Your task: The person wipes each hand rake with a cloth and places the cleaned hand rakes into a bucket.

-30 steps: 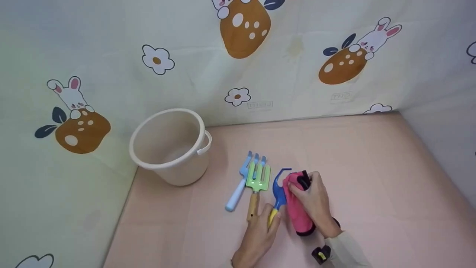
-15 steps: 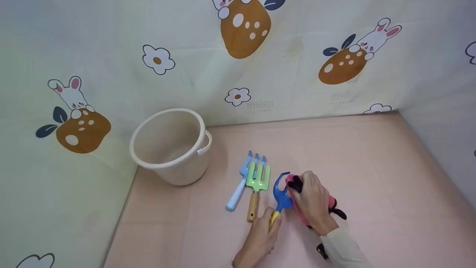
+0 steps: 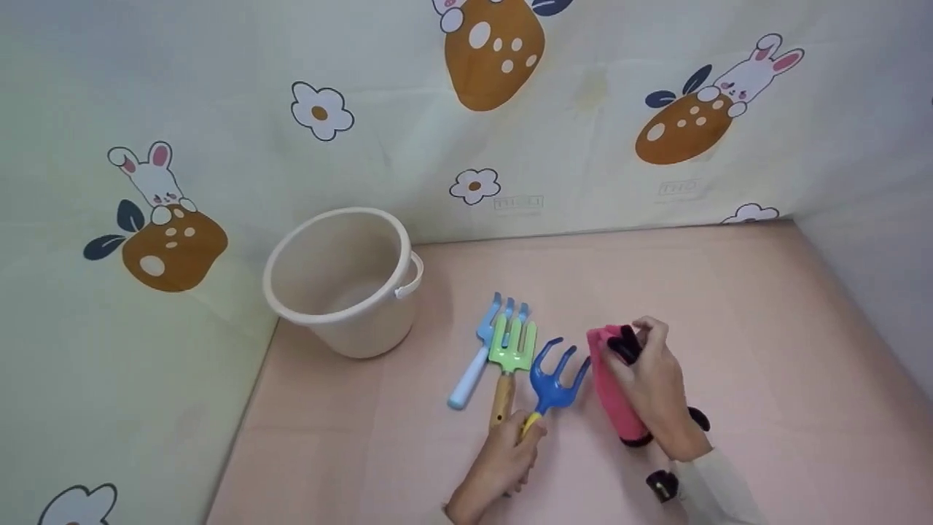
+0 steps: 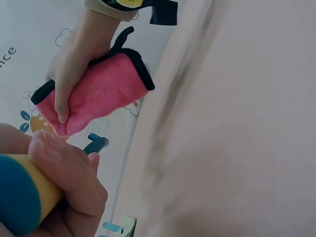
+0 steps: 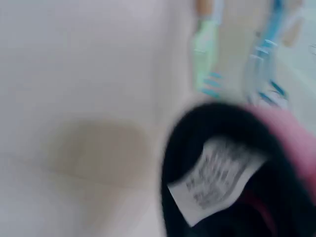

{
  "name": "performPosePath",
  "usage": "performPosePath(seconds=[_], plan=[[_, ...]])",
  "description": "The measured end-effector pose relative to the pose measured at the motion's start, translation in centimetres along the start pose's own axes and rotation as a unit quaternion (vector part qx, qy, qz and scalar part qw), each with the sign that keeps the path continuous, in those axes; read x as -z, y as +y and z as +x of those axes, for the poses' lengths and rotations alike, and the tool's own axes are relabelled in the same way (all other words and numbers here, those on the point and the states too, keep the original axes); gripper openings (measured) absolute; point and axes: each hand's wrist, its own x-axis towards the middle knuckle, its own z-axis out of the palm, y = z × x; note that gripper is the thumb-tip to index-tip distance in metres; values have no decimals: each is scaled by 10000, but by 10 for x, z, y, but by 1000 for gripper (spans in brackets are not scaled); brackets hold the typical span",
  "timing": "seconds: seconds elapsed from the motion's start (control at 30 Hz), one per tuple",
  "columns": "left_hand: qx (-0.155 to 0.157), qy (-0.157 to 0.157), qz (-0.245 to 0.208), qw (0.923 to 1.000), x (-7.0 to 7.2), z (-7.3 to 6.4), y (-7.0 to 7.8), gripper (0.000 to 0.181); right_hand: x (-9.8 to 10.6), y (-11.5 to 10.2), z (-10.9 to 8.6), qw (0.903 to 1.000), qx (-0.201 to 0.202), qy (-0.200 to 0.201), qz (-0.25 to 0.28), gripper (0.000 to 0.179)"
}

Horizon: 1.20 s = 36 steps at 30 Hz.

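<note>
My left hand point(image 3: 503, 456) grips the yellow handle of a blue three-pronged hand cultivator point(image 3: 552, 392), prongs pointing away from me. The handle's blue end point(image 4: 19, 195) shows in the left wrist view. My right hand point(image 3: 656, 390) holds a pink cloth point(image 3: 611, 390) with black edging, bunched and hanging, just right of the prongs. In the right wrist view the cloth's dark edging carries a white label point(image 5: 215, 180). Left of the cultivator lie a green hand fork point(image 3: 510, 355) with a wooden handle and a light blue hand rake point(image 3: 470, 375), the fork's tines overlapping the rake.
A beige bucket point(image 3: 368, 332) with a side handle stands at the back left against the patterned wall cloth point(image 3: 393, 160). The pink table surface point(image 3: 765, 328) stretches to the right of my hands. A black strap piece point(image 3: 662, 485) hangs by my right wrist.
The cloth was wrapped against the cultivator's blue head; my right hand has drawn it off to the right. The cultivator has turned so that its prongs show. The head view has shifted slightly.
</note>
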Motion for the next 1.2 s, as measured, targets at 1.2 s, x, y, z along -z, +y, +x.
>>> performPosePath(seconds=[1.2], plan=[[-766,-254,528,9953,-12,0,13,21,-7,-22,-28,9751,1929,-915,604,51]])
